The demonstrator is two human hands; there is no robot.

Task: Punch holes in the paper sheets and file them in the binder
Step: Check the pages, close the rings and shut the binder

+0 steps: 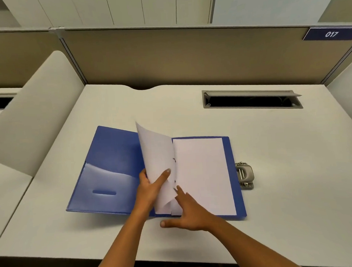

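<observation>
A blue binder [109,167] lies open on the white desk [276,189]. White paper sheets [203,172] lie flat on its right half. My left hand [151,187] grips a lifted sheaf of sheets [155,152] near its lower edge, thumb on the front, so the sheaf stands tilted over the metal rings [174,160]. My right hand [187,210] reaches to the lower corner of that sheaf at the spine, index finger stretched out against the paper, thumb spread toward the left. A grey hole punch [244,175] sits just right of the binder.
A cable slot with an open flap [251,99] is set into the desk at the back right. A tan partition [187,55] closes the back, with a blue "017" label [331,34]. A curved white divider [33,120] stands at the left.
</observation>
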